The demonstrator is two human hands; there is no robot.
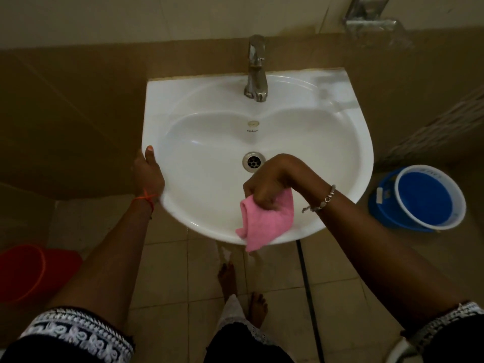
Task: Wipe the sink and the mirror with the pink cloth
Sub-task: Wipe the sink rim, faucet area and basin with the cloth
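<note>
Bathroom, dim light, tan wall tiles, pale floor tiles (167, 279) below. White sink (183, 100) fixed to the wall, basin glossy, seen from above. Nothing lies in the basin apart from its own fittings.

Blue bucket (424, 197) with a white rim stands on the floor, off the sink's right edge. Its inside reads flat blue; cannot tell if it holds water. Red bucket (31, 273) on the floor well left of the sink, cut off by the frame edge, contents not visible. Chrome metal fixture (369, 17) on the wall above the sink's back right corner, blurred.

Chrome tap (256, 72) sits mid back edge of the sink, spout pointing into the basin. Pink cloth (264, 224) hangs at the sink's front edge, right of centre. It is folded loosely, and its lower corner drops past the rim. Cannot tell if it touches the porcelain. Drain (253, 160) at basin centre, small overflow cap (253, 123) above it on the back wall of the basin.

Left hand (148, 176) grips the sink's left edge, thumb on top of the rim, fingers curled under it, arm straight. Orange thread (145, 198) on that wrist. Right hand (264, 187) is over the front right of the basin, just beside the drain. Its wrist is bent sharply down, fingers bunched and pinching the top of the pink cloth. Beaded bracelet (324, 199) on that wrist. Hands well apart. Bare feet (227, 276) on the floor under the sink's front edge.
</note>
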